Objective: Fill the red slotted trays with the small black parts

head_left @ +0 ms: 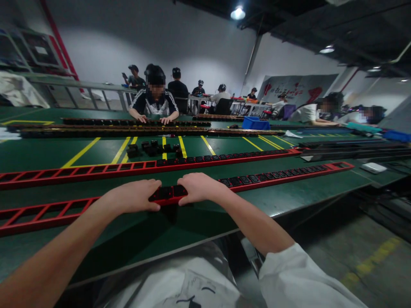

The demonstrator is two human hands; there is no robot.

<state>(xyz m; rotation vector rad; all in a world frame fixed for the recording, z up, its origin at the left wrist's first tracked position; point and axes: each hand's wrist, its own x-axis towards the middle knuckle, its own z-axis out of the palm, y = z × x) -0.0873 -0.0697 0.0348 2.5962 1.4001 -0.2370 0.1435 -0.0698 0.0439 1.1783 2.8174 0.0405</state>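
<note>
A long red slotted frame (279,180) lies across the green table before me. Small square black pieces (253,179) fill its slots on the right, while those at its left end stand open. My left hand (136,196) closes over the frame near its middle, thumb on the near edge and fingers on the far side. Just to the right, my right hand (199,187) grips the same frame in a similar way. Between the two hands a few black pieces (167,192) show in the slots. What lies under the palms is hidden.
Behind is a second red frame (80,172), partly filled. Loose black pieces (152,148) lie beyond it on the green table (205,222). Farther back are dark strips, a blue bin (256,123) and a person (154,96) with both hands on a strip. A white object (373,167) sits right.
</note>
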